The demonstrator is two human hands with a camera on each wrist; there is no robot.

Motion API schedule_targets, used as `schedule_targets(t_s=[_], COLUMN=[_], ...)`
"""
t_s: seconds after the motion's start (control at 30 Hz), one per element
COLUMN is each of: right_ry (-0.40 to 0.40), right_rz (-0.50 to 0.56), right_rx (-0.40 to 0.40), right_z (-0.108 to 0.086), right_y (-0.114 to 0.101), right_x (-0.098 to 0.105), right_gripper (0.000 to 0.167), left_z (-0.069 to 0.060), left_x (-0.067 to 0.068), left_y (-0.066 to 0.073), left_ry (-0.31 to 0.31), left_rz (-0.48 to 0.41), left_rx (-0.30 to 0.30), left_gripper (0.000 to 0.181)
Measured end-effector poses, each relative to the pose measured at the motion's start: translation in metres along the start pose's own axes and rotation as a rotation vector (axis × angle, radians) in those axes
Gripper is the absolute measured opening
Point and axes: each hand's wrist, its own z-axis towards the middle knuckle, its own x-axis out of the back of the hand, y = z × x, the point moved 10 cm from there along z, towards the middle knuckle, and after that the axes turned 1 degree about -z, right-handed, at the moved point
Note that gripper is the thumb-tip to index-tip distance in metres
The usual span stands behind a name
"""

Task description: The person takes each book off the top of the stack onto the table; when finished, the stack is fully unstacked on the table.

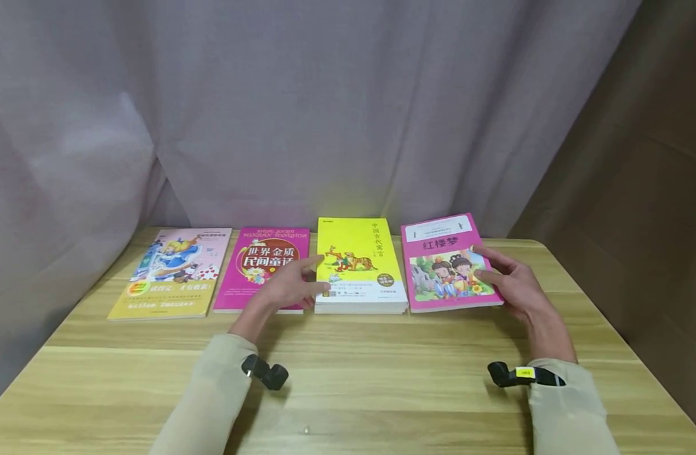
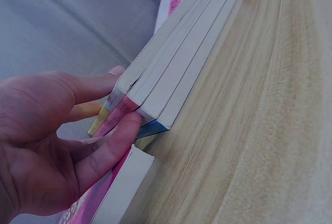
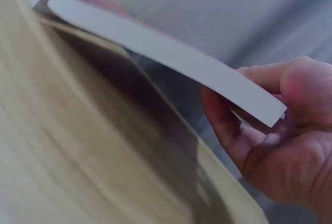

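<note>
A pink book [image 1: 451, 268] with two cartoon figures is held just to the right of the yellow-topped stack [image 1: 356, 253], raised above the wooden table [image 1: 382, 379] and slightly tilted. Its right edge is gripped between the thumb and fingers of the right hand [image 1: 521, 287]. The left side of the stack, in which several books are piled, is touched by the left hand [image 1: 287, 284], its fingers loosely extended and closed around nothing. Just left of the stack, a magenta book [image 1: 262, 256] is partly covered by that hand; farther left, a pink-and-yellow book [image 1: 174, 272] is laid flat. Behind the stack, a grey curtain [image 1: 302, 114] is hung.
</note>
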Motion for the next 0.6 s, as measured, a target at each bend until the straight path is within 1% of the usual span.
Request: schedule_targets(t_s=[0.17,0.33,0.43,0.6], right_ry=[0.001,0.039,0.051,0.064], right_rz=[-0.066,-0.067,-0.098,-0.181], right_rx=[-0.002,-0.034,-0.041,-0.009], right_z=[0.007,0.011,0.012,0.016], right_y=[0.010,0.016,0.016,0.012], right_x=[-0.006,-0.006,-0.007,-0.008], right_gripper=[0.066,0.064,0.064,0.064], left_z=[0.000,0.001,0.001,-0.001], left_x=[-0.001,-0.002,-0.001,0.001], left_y=[-0.001,0.001,0.001,0.000], left_ry=[0.000,0.000,0.004,0.016], left_rz=[-0.006,-0.002,-0.002,0.003], left_rx=[0.008,-0.003,0.000,0.015], left_gripper=[0.080,0.080,0.080,0.081])
